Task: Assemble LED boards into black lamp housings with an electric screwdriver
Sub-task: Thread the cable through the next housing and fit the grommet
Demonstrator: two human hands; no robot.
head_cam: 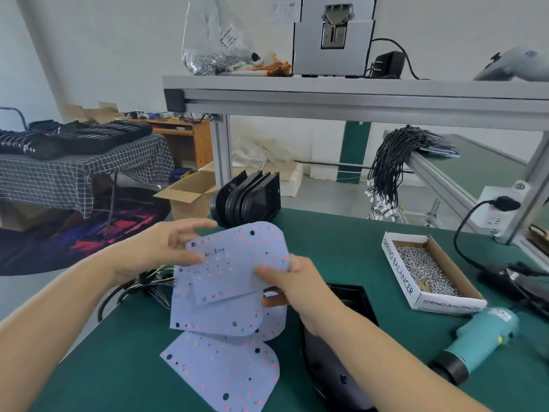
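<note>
Both hands hold up a white LED board (240,257) dotted with small LEDs above the green table (341,257). My left hand (169,248) pinches its upper left corner. My right hand (285,281) grips its right edge, thumb on the face. Beneath it lie more LED boards, one stack (225,319) and another board (225,373) nearer me. A black lamp housing (335,361) lies on the table under my right forearm, partly hidden. The teal electric screwdriver (478,340) lies on its side at the right, away from both hands.
A stack of black housings (246,197) stands upright at the table's far edge. An open cardboard box of screws (427,272) sits right. Wire bundles (145,283) hang off the left edge. A metal frame shelf (356,96) spans overhead, with black cables (383,168) hanging behind.
</note>
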